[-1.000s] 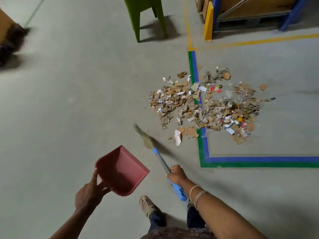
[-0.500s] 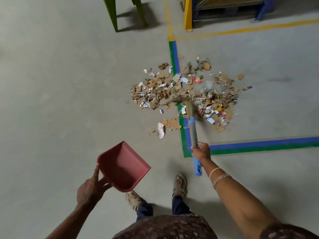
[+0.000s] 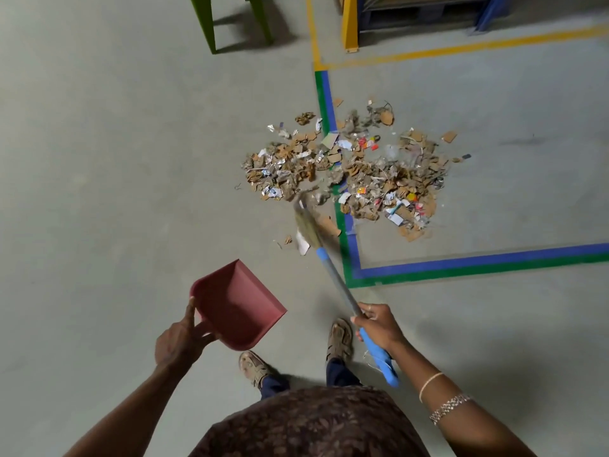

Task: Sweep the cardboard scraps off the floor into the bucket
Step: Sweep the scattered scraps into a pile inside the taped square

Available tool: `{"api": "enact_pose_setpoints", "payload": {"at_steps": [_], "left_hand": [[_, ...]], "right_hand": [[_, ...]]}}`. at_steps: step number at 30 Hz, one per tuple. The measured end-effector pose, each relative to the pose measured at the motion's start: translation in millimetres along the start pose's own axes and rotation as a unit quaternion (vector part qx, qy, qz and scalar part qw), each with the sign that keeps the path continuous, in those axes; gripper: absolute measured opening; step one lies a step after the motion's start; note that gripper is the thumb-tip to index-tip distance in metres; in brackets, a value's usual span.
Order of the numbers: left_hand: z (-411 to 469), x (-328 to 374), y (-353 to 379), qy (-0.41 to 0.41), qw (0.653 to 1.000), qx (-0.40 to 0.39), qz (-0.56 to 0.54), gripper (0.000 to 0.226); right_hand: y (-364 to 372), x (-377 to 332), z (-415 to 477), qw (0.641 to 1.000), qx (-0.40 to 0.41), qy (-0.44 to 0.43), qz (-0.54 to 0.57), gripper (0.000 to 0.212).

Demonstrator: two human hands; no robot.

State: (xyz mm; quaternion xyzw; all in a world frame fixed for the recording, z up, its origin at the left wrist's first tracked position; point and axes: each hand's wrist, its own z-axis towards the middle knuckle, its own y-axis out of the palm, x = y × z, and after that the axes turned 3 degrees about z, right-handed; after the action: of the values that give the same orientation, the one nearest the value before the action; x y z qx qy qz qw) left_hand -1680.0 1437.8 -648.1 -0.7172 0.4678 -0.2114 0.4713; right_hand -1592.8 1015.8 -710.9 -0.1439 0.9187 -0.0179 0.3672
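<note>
On the floor (image 3: 99,159) ahead lie the cardboard scraps (image 3: 349,173), heaped; my right hand (image 3: 379,324) grips the broom (image 3: 336,278), bristles at the heap's near edge (gathering, I judge). My left hand (image 3: 179,341) holds the dustpan (image 3: 237,301) aloft; next it must go down beside the heap, no bucket in view.

Bristles of the broom (image 3: 333,275) are motion-blurred at the near edge of the scrap pile (image 3: 362,173); individual strands cannot be resolved. The right hand (image 3: 379,328) covers a stretch of the shaft. The left hand (image 3: 179,341) conceals the dustpan (image 3: 240,305) handle. Most scraps are too small to identify. The pile hides part of the green-blue tape line (image 3: 349,258). The top edge cuts off the green chair (image 3: 206,24) and the rack (image 3: 428,8); the bottom edge, both forearms
</note>
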Motion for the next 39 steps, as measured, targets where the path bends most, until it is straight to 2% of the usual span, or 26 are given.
{"api": "enact_pose_setpoints", "payload": {"at_steps": [5,8,17,20,23,32,36,39], "left_hand": [[-6,-8,7,-0.021,1.000,-0.016,-0.004,0.109],[-10,-7,10,-0.017,1.000,-0.015,-0.009,0.110],[-27,-1,21,-0.006,1.000,-0.009,-0.022,0.112],[-30,-1,22,-0.003,1.000,0.000,-0.030,0.113],[-30,1,18,-0.005,0.999,0.012,-0.041,0.112],[-23,15,-11,-0.010,0.998,0.046,-0.045,0.112],[-19,17,-30,-0.022,0.998,0.053,-0.041,0.111],[-16,9,-37,-0.035,0.996,0.065,-0.042,0.113]], "right_hand": [[25,12,17,0.990,-0.074,0.026,-0.118,0.016],[28,11,24,0.986,-0.068,0.052,-0.145,0.010],[-23,26,24,0.986,0.115,0.069,-0.097,0.009],[-44,20,17,0.982,0.175,0.065,-0.020,0.008],[-55,1,1,0.979,0.188,0.045,0.071,0.013],[-53,-77,-41,0.978,0.074,-0.014,0.194,0.005],[-33,-87,-38,0.982,-0.002,-0.040,0.185,0.006],[-19,-85,-24,0.985,-0.055,0.014,0.164,0.008]]}}
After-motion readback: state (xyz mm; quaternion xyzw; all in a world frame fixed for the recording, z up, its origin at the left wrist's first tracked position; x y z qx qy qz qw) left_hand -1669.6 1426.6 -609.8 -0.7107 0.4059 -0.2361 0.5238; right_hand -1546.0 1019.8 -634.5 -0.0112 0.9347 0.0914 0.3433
